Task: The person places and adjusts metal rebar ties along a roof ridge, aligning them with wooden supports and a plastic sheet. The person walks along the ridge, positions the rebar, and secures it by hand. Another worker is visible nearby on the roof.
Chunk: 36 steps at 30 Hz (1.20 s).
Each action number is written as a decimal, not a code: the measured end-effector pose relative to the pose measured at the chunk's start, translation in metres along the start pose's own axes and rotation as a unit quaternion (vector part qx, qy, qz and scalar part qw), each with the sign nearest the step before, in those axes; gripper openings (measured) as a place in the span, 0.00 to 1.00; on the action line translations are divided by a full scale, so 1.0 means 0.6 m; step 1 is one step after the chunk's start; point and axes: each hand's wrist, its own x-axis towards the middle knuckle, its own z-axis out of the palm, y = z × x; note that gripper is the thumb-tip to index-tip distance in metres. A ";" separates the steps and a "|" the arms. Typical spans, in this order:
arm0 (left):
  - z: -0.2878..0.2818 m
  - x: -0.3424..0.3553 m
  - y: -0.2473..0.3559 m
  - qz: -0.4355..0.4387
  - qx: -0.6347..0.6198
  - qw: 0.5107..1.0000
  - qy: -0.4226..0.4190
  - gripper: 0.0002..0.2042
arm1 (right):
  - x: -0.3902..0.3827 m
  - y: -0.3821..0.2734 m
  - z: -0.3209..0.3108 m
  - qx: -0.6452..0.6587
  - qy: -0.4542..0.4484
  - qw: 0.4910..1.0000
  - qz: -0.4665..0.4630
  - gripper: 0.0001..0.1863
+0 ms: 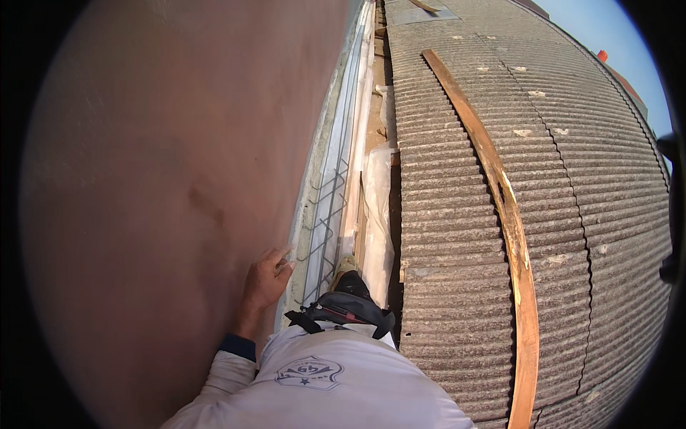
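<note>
My left hand (267, 279) hangs beside my waist, close to a large smooth brown surface (179, 171) that fills the left side. Its fingers are loosely bent, the thumb stands apart from them, and nothing shows in it. Just past the fingertips runs a narrow gutter-like channel (325, 207), where a zigzag steel rod lattice (330, 214) lies. My right hand is out of sight. A dark waist bag (350, 311) sits across my front, over a white shirt (350, 379). Beyond the bag, a light-coloured shoe (346, 263) stands in the strip beside the channel.
To the right spreads a grey corrugated roof (457, 300) with an uneven edge. A long, bowed wooden plank (509, 207) lies along it, its wood split midway. Translucent plastic sheeting (377, 222) covers part of the gap beside the roof. A flat grey panel (424, 16) lies farther off.
</note>
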 end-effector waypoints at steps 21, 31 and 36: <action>0.068 0.600 0.161 0.230 0.114 0.962 0.094 0.15 | 0.247 -0.982 -0.353 -0.108 0.113 0.934 -0.320 0.19; -0.033 0.705 0.087 0.206 0.285 0.923 0.157 0.13 | 0.286 -1.070 -0.387 -0.312 0.041 0.920 -0.233 0.23; -0.027 0.704 0.074 0.186 0.313 0.913 0.183 0.11 | 0.379 -0.978 -0.440 -0.259 -0.031 0.962 -0.081 0.20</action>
